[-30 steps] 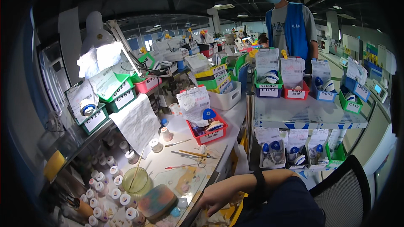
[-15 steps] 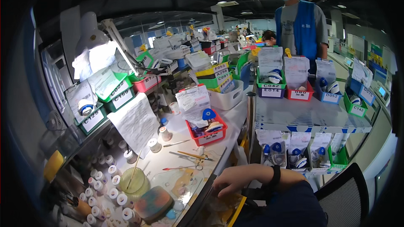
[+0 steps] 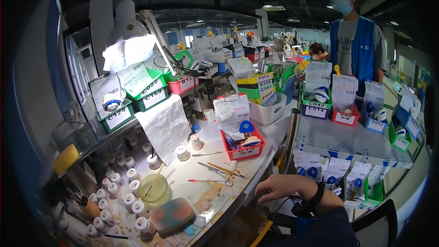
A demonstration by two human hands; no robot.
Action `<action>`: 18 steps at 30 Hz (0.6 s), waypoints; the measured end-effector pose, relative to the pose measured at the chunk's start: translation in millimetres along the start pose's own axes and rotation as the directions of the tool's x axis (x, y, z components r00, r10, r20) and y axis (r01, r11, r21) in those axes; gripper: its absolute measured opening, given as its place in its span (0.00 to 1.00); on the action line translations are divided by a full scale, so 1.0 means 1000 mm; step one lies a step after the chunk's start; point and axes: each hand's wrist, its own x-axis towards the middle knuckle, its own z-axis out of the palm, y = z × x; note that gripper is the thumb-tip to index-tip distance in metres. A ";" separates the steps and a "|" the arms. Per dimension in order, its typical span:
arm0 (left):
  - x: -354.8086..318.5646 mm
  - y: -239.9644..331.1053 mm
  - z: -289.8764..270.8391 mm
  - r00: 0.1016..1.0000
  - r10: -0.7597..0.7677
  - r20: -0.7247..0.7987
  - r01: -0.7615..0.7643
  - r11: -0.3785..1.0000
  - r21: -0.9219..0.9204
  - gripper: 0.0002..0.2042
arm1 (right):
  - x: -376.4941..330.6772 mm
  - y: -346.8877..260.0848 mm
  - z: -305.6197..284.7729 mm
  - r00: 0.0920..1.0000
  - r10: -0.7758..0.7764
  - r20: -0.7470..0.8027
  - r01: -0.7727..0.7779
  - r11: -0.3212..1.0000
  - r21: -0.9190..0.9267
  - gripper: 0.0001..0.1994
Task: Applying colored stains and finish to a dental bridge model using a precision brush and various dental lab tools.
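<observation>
Counting one yellow block (image 3: 65,159) at the far left, looking soft and round-cornered. Seeing one white lamp (image 3: 125,20), smooth and round at the top, shining down. Lower, counting more than a dozen little jars (image 3: 138,207), round with pale lids, standing close together. Next, finding one bowl (image 3: 147,195) of see-through yellow-green glass, holding one thin leaning stick (image 3: 160,174). Just behind, seeing one big paper (image 3: 167,126), white and crinkly. In front of the bowl, finding one fat pad (image 3: 172,214), smudged orange and green. Going right, counting at least four thin tools (image 3: 219,168), lying near each other on the white table (image 3: 206,145). Behind those, seeing one shiny red bin (image 3: 261,147), holding a paper and a blue knob. Lower, finding one straight yellow edge (image 3: 261,235), below the right hand (image 3: 276,186). Seeing fingers bending and drooping just past the table's side. Not being able to tell between pinching and pressing together, with the palm side hidden. Wearing one dark band (image 3: 318,192) on the wrist. Lastly, seeing one black mesh chair (image 3: 379,224).
</observation>
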 end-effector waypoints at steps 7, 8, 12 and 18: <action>0.022 -0.011 0.013 0.998 -0.022 0.053 0.024 0.999 -0.039 0.23 | -0.010 0.004 -0.001 0.998 0.004 -0.068 -0.007 0.999 -0.048 0.19; 0.031 -0.017 0.019 0.997 -0.024 0.073 0.028 0.998 -0.053 0.23 | -0.015 0.003 -0.004 0.995 0.052 -0.089 -0.054 0.998 -0.023 0.19; 0.077 -0.043 0.054 0.978 -0.058 0.200 0.079 0.992 -0.097 0.23 | -0.050 -0.002 -0.024 0.899 0.161 -0.408 -0.210 0.975 -0.078 0.21; 0.114 -0.066 0.103 0.930 -0.115 0.349 0.162 0.981 -0.108 0.23 | -0.186 -0.096 -0.080 0.010 -0.659 -0.752 -0.443 0.672 -0.594 0.43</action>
